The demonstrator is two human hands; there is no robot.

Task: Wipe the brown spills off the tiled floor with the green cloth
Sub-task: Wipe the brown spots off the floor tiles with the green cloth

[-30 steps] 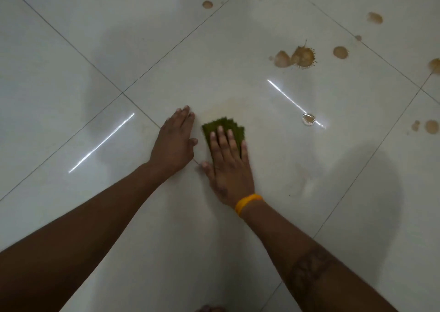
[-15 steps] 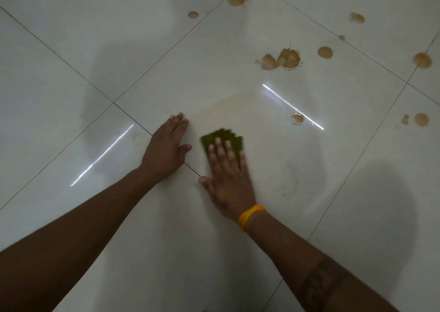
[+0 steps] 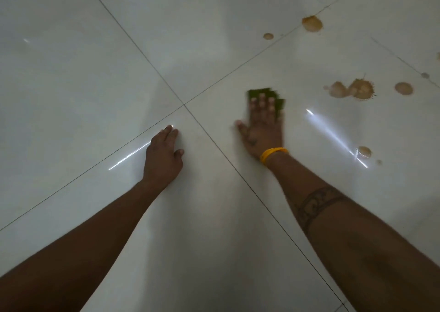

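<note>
My right hand (image 3: 262,126), with a yellow band at the wrist, lies flat on the green cloth (image 3: 264,93) and presses it to the white tiled floor (image 3: 95,78); only the cloth's far edge shows past the fingers. My left hand (image 3: 163,155) rests palm down on the floor near a tile joint crossing, holding nothing. Brown spills lie to the right: a double splat (image 3: 352,89), a round spot (image 3: 404,88), a large drop (image 3: 312,24), a small one (image 3: 268,36) and one near a light streak (image 3: 364,151).
Thin dark grout lines (image 3: 214,135) cross between my hands. Bright light reflections (image 3: 333,135) streak the glossy tiles. A tiny brown speck (image 3: 379,162) and another faint spot (image 3: 425,75) lie at the right.
My right hand has slid the cloth away from my left hand, forward and rightward toward the double splat. The view has shifted left. My left hand stays planted.
</note>
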